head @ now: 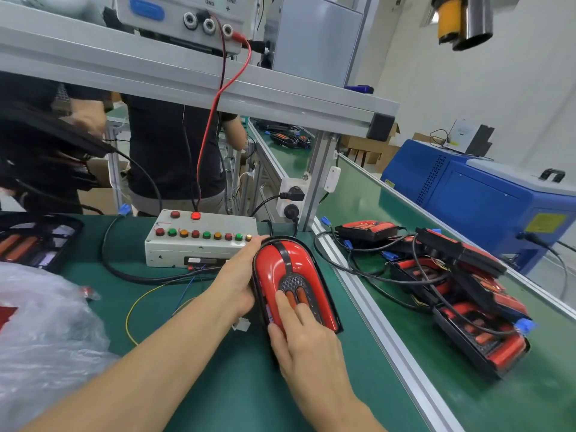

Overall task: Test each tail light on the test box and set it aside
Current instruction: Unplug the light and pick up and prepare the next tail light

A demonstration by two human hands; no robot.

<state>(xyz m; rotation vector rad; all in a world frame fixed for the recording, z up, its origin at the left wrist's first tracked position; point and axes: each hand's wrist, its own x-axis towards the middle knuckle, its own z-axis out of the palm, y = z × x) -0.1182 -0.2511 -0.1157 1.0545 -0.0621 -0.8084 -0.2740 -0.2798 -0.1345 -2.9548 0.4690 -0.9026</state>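
Your left hand (238, 283) grips the red tail light (293, 283) at centre frame, right hand (304, 335) fingers flat on it; its long axis points its rounded end up-frame toward the test box (199, 241); "GND" shows on the power supply (187, 17) at top.

Green-topped benches (218, 385), white walls (498, 88)
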